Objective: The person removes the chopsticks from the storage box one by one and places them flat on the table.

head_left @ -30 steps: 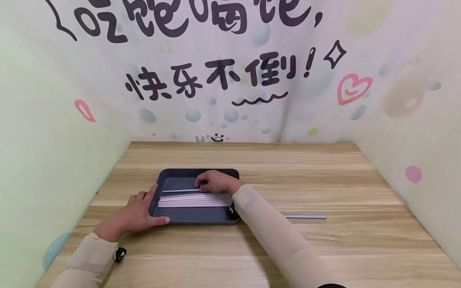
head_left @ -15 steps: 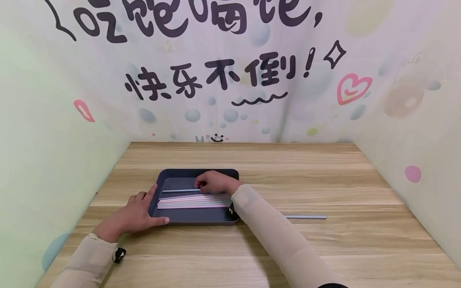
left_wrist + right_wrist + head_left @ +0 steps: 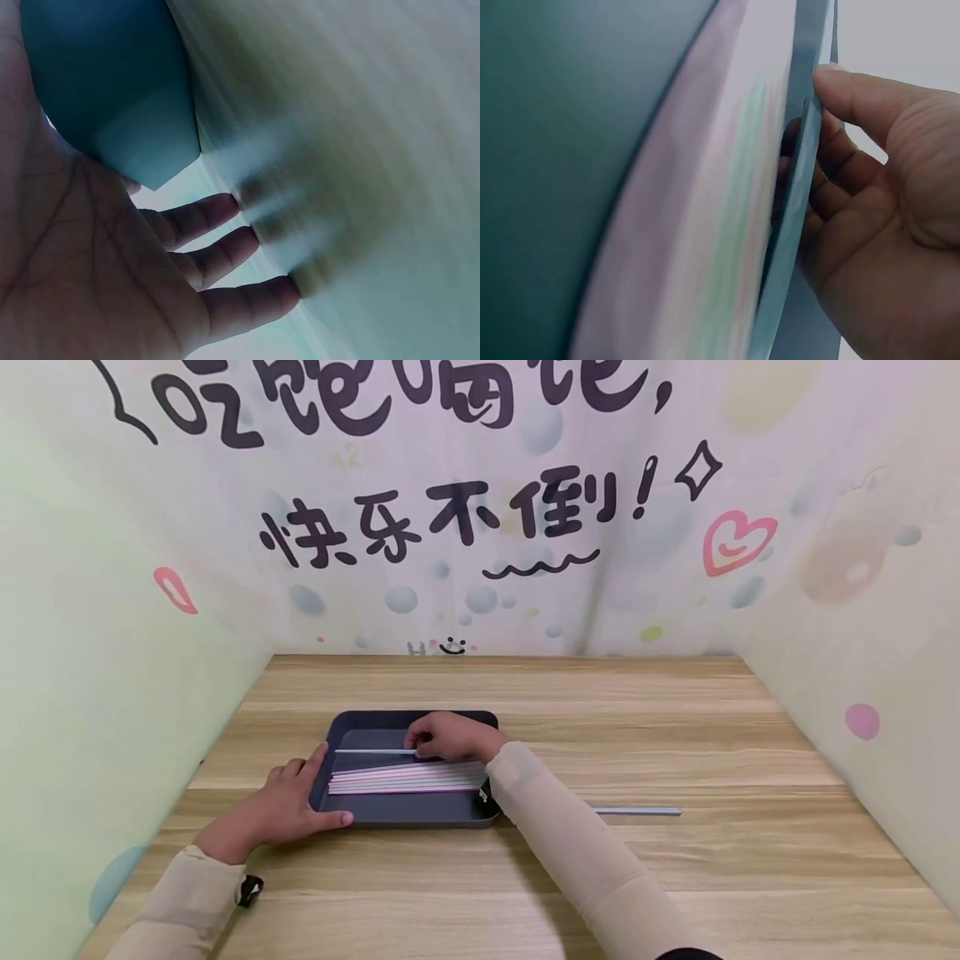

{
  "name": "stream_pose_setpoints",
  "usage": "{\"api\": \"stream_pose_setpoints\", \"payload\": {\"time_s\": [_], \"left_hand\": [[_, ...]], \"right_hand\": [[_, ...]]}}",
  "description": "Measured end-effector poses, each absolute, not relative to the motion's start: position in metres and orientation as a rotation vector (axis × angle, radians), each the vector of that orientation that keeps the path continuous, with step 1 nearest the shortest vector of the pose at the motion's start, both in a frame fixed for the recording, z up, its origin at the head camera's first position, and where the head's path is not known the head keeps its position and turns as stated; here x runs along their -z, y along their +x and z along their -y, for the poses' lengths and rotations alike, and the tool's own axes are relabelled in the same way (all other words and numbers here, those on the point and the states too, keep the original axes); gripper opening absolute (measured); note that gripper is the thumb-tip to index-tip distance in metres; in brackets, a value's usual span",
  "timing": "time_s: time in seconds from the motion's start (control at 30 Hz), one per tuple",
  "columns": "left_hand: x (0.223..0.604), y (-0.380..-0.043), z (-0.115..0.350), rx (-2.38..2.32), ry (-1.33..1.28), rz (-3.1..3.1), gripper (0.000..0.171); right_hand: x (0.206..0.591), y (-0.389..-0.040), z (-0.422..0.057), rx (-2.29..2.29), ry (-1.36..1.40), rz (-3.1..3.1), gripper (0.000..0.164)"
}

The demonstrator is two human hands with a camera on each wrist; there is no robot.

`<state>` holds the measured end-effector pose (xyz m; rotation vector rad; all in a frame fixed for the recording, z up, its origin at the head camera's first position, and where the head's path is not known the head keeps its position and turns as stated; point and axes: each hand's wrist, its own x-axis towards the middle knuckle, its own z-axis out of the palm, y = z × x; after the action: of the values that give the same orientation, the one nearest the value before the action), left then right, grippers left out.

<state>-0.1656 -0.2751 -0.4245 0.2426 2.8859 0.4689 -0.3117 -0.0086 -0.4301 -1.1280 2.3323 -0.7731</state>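
We count one dark tray [image 3: 408, 812] on one wooden desk [image 3: 675, 743]. Strips: one pale blue strip [image 3: 375, 751] lying apart in the tray, pinched by the right hand [image 3: 450, 737]; one pastel stack [image 3: 405, 778] beside it, where we can't count the single strips, they blur together; one grey-blue strip [image 3: 637, 811] out on the desk. So two loose strips plus the stack. Hands: two, the left hand [image 3: 288, 806] resting at the tray's edge. Sleeves: two.

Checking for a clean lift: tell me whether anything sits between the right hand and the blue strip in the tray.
Nothing visible does. The right hand already pinches the blue strip, held apart from the pastel strips in the dark tray.
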Motion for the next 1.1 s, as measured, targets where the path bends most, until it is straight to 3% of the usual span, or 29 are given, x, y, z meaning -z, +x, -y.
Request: {"api": "stream_pose_setpoints", "payload": {"time_s": [0.37, 0.63, 1.1], "left_hand": [[0.425, -0.166, 0.274, -0.478, 0.254, -2.875, 0.125], [0.425, -0.166, 0.275, -0.460, 0.248, -2.874, 0.126], [0.423, -0.167, 0.275, -0.451, 0.233, -2.864, 0.126]], "right_hand": [[0.420, -0.313, 0.007, 0.782, -1.182, -2.297, 0.015], [0.404, -0.310, 0.006, 0.836, -1.207, -2.256, 0.028], [0.380, -0.306, -0.002, 0.806, -1.315, -2.219, 0.028]]}}
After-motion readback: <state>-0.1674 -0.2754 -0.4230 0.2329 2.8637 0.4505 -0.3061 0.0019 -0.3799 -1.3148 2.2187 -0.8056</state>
